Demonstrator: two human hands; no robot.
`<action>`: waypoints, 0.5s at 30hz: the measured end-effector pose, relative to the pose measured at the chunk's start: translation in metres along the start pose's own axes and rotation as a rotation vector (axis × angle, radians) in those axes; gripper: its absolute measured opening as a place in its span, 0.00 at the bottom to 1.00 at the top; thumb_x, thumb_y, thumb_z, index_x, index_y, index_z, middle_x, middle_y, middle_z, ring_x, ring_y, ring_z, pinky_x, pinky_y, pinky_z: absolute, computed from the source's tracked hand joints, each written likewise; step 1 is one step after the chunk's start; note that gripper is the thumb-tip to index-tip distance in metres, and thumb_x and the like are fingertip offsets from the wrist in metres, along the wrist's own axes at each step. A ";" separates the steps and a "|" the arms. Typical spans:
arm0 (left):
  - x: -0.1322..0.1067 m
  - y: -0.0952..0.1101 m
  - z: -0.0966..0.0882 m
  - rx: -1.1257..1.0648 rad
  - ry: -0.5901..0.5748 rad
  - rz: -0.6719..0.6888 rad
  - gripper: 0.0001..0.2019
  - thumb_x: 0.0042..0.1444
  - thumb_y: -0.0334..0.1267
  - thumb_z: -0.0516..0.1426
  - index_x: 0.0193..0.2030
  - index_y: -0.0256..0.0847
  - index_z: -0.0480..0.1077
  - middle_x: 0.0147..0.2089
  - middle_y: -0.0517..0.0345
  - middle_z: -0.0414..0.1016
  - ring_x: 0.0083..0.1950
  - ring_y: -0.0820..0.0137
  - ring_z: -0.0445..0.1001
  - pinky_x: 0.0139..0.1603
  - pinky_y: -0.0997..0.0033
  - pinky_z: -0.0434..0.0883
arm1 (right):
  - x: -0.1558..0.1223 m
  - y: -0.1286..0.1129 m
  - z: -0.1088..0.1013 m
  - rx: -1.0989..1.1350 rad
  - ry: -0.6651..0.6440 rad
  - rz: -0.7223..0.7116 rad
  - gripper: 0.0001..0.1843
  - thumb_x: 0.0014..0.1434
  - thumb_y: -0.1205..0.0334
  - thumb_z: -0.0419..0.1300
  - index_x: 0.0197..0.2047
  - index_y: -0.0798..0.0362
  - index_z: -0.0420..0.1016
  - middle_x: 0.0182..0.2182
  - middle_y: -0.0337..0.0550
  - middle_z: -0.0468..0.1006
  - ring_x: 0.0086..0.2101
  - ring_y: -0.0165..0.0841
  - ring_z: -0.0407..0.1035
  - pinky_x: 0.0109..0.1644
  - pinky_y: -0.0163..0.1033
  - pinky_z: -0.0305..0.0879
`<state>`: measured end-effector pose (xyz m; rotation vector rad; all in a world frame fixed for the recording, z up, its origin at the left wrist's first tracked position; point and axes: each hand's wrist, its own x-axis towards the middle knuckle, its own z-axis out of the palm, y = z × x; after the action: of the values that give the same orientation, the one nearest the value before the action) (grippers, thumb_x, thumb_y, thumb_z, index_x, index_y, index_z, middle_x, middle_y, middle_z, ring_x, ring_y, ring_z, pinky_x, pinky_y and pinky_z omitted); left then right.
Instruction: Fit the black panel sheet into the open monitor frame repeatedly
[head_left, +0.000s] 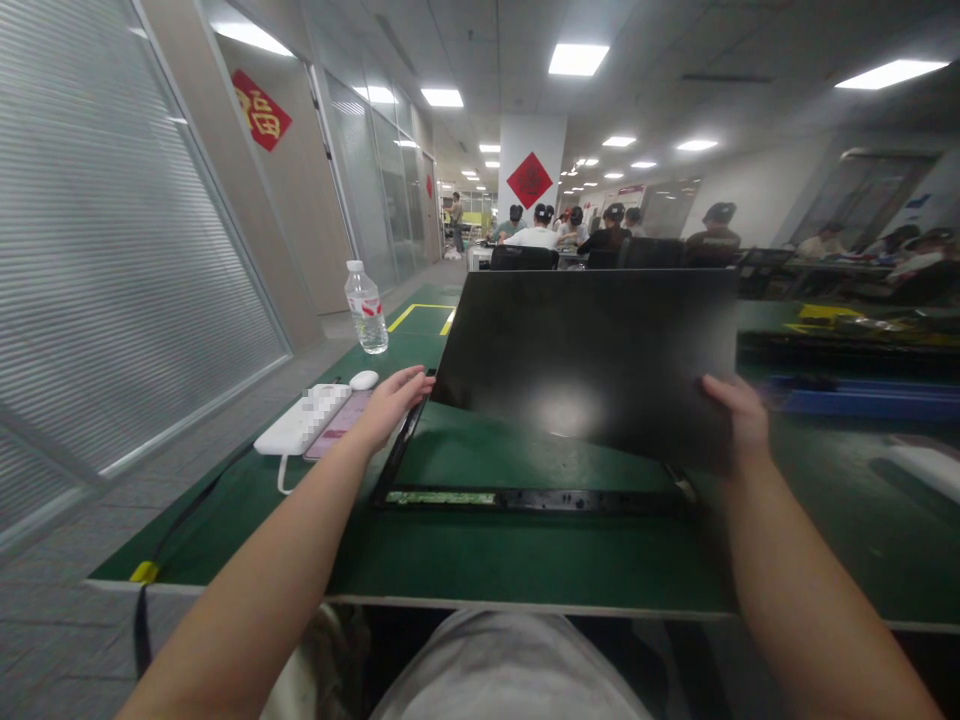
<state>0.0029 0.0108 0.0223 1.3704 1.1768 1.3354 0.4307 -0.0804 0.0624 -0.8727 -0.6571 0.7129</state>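
A flat black screen panel (pixel 592 350) is raised and tilted above a thin black frame (pixel 592 500), which lies on the green table. My right hand (pixel 742 415) grips the panel's right edge, thumb on the front face and the other fingers hidden behind. At the panel's lower left corner, my left hand (pixel 394 405) has its fingers stretched out; the fingertips meet the edge of the panel or frame, and I cannot tell which. Along the near side of the frame runs a green circuit strip (pixel 442 497). The panel hides the frame's far side.
Left of the frame are a white power bank (pixel 300 420) with a cable, a pink phone (pixel 337 425), a white oval item (pixel 364 380) and a water bottle (pixel 366 308). A blue bar (pixel 862 398) lies to the right on the green table (pixel 525 560). Several people sit beyond.
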 end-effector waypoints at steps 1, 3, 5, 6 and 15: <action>-0.001 0.002 0.000 -0.038 -0.019 -0.015 0.26 0.49 0.51 0.64 0.52 0.38 0.72 0.49 0.46 0.79 0.49 0.62 0.78 0.54 0.58 0.72 | -0.002 0.000 0.000 0.001 -0.058 0.006 0.16 0.38 0.66 0.69 0.35 0.55 0.80 0.28 0.45 0.80 0.35 0.44 0.77 0.43 0.48 0.76; -0.001 0.005 -0.004 -0.064 0.010 0.019 0.26 0.46 0.49 0.66 0.50 0.38 0.72 0.44 0.50 0.79 0.45 0.65 0.78 0.51 0.60 0.73 | -0.005 0.001 0.000 -0.003 -0.156 0.007 0.19 0.39 0.63 0.70 0.39 0.55 0.80 0.32 0.46 0.81 0.37 0.44 0.77 0.45 0.49 0.75; 0.001 0.006 -0.009 -0.039 0.116 0.094 0.28 0.44 0.47 0.67 0.51 0.39 0.71 0.42 0.54 0.78 0.45 0.65 0.77 0.51 0.61 0.73 | -0.006 0.002 0.000 -0.013 -0.199 -0.002 0.20 0.40 0.62 0.71 0.41 0.55 0.80 0.35 0.47 0.82 0.39 0.44 0.78 0.46 0.49 0.75; 0.003 0.005 -0.011 -0.016 0.171 0.123 0.28 0.43 0.47 0.67 0.51 0.39 0.71 0.43 0.53 0.77 0.47 0.64 0.77 0.52 0.61 0.73 | -0.006 0.002 -0.001 -0.016 -0.203 -0.006 0.21 0.40 0.62 0.71 0.41 0.55 0.80 0.35 0.47 0.82 0.39 0.44 0.78 0.46 0.49 0.75; 0.001 -0.005 -0.003 0.024 0.006 0.014 0.29 0.53 0.43 0.64 0.61 0.38 0.66 0.64 0.41 0.71 0.65 0.57 0.69 0.66 0.56 0.63 | 0.000 0.001 -0.004 -0.023 -0.157 -0.050 0.19 0.36 0.63 0.72 0.36 0.54 0.79 0.32 0.46 0.82 0.39 0.46 0.78 0.47 0.51 0.75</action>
<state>-0.0008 0.0123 0.0178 1.3946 1.1928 1.3407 0.4330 -0.0817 0.0595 -0.8240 -0.8255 0.7346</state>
